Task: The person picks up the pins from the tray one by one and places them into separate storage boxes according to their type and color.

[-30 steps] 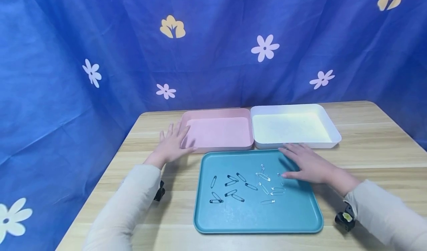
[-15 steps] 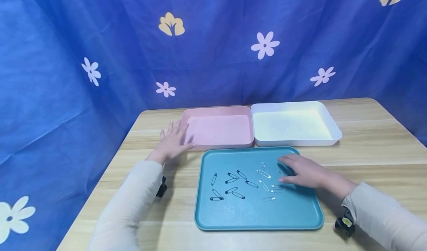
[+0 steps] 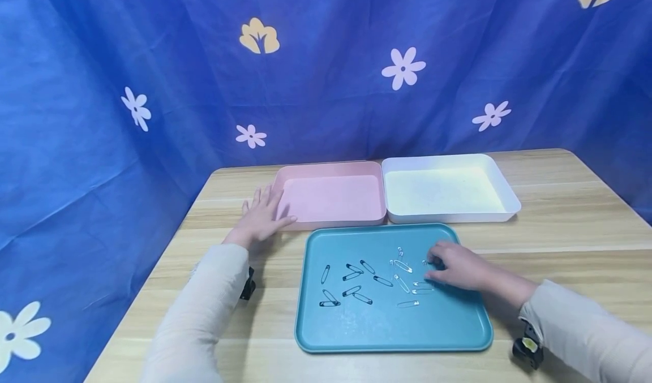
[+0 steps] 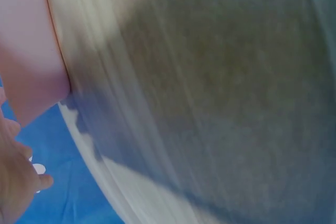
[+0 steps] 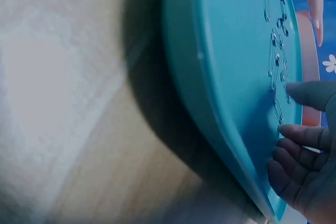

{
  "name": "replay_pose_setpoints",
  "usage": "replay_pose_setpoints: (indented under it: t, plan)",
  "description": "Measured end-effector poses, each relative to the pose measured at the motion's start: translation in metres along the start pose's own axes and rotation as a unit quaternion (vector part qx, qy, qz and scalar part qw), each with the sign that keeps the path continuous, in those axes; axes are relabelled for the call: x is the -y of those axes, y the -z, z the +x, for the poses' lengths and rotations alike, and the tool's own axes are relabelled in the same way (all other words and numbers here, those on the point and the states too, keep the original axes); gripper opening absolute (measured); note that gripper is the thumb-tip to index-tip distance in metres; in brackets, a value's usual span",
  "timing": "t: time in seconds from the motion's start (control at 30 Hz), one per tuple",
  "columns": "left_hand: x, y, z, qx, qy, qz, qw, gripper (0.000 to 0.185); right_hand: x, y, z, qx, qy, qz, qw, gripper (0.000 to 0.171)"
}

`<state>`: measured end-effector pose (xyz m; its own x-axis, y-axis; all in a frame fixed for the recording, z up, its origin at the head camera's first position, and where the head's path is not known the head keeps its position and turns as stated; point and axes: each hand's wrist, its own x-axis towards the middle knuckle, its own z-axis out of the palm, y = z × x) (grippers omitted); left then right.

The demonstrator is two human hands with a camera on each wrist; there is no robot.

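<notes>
A teal tray [image 3: 387, 329] lies on the wooden table with several black safety pins [image 3: 351, 284] on its left half and several silver safety pins [image 3: 407, 275] right of them. My right hand [image 3: 455, 265] rests on the tray's right part. Its fingertips bend down beside the silver pins. In the right wrist view the thumb [image 5: 312, 94] and fingers [image 5: 299, 136] stand apart around one pin [image 5: 277, 111], not closed on it. My left hand [image 3: 261, 218] lies flat on the table, fingers straight, touching the pink tray [image 3: 331, 199] at its left front corner.
A white tray [image 3: 443, 190] stands to the right of the pink one, both behind the teal tray. A blue flowered cloth [image 3: 326, 60] hangs behind the table [image 3: 560, 224]. Black wrist cameras [image 3: 527, 352] hang under both sleeves.
My right hand slid a little left and nearer over the teal tray, and its fingers bent down at the silver pins. The left hand stayed by the pink tray.
</notes>
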<state>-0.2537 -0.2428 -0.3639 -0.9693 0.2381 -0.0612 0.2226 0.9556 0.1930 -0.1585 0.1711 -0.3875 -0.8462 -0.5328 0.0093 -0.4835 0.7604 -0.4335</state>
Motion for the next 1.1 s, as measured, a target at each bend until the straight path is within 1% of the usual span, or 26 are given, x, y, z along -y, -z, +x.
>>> replay_pose_setpoints:
  t: [0.13, 0.4, 0.57, 0.77, 0.87, 1.1]
  plan:
    - [0.0, -0.002, 0.001, 0.003, 0.006, -0.001, 1.0, 0.088, 0.003, -0.002, 0.001, -0.003, -0.017, 0.007, 1.0, 0.019]
    - [0.005, -0.009, 0.004, 0.001, 0.004, -0.008, 1.0, 0.086, 0.007, -0.005, 0.004, -0.002, -0.054, 0.007, 0.998, 0.019]
    - [0.006, -0.011, 0.006, 0.002, 0.006, -0.023, 0.9997, 0.082, 0.009, -0.005, 0.005, -0.01, -0.058, 0.014, 0.998, 0.015]
    - [0.007, -0.012, 0.006, 0.005, -0.002, -0.028, 0.9996, 0.084, 0.008, -0.004, 0.005, -0.024, -0.053, 0.029, 0.998, 0.015]
    - [0.007, -0.011, 0.005, 0.007, -0.003, -0.042, 0.9991, 0.085, 0.007, -0.004, 0.006, -0.026, -0.053, 0.042, 0.997, 0.014]
    - [0.005, -0.009, 0.004, 0.017, 0.007, -0.086, 0.9961, 0.087, 0.007, -0.002, 0.007, -0.022, -0.074, 0.075, 0.994, 0.014]
